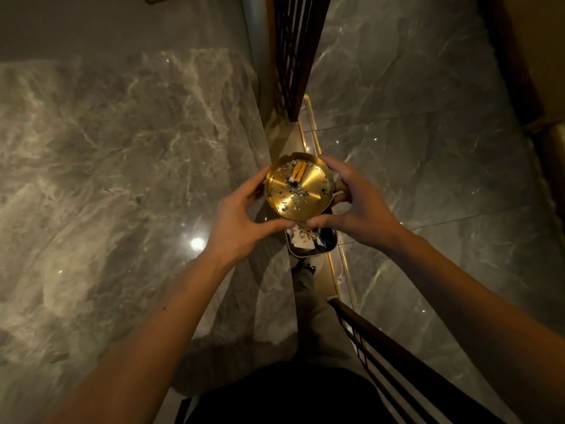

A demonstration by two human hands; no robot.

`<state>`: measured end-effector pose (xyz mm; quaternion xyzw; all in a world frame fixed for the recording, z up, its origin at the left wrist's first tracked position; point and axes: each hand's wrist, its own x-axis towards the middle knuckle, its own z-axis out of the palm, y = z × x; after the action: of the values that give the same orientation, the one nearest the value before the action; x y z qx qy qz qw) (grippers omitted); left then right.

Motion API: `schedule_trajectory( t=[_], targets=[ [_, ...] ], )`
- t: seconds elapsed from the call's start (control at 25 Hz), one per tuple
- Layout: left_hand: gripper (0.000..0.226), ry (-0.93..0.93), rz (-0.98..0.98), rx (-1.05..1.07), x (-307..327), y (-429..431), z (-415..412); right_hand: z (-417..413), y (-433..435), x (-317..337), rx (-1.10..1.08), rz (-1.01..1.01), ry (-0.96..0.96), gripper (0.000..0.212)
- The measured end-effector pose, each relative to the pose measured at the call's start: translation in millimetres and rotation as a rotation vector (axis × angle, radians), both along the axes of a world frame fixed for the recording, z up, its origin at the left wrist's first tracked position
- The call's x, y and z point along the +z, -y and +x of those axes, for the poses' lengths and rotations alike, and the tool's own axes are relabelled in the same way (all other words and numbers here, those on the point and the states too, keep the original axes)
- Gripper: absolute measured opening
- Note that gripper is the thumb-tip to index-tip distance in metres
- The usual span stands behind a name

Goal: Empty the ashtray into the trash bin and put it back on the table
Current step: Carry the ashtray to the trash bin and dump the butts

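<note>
- Both hands grip the gold ashtray (298,185) by its rim: left hand (237,221) at 8 o'clock, right hand (356,203) at 4 o'clock.
- It holds cigarette butts (297,171) and ash.
- Trash bin (310,241) sits on the floor directly below.

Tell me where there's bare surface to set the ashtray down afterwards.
The marble table top left of the left hand is bare right up to its edge. The floor tiles beyond the right hand are bare too. The gap between them is crowded: the trash bin sits directly under the ashtray, with a dark chair frame beyond.
</note>
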<state>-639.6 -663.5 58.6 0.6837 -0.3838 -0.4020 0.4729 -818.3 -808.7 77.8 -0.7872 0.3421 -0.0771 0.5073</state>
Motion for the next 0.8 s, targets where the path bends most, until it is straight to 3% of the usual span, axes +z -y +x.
schedule_trajectory(
  t=[0.36,0.6,0.8],
  targets=[
    [0.1,-0.197,0.172,0.128,-49,44,-88,-56,59,-56,0.11,0.108,-0.07,0.103],
    [0.093,-0.348,0.317,0.169,-112,79,-123,-84,91,-125,0.151,0.146,-0.213,0.105],
    [0.094,-0.422,0.417,0.188,-171,101,-131,-88,104,-183,0.105,0.288,-0.225,0.101]
  ],
)
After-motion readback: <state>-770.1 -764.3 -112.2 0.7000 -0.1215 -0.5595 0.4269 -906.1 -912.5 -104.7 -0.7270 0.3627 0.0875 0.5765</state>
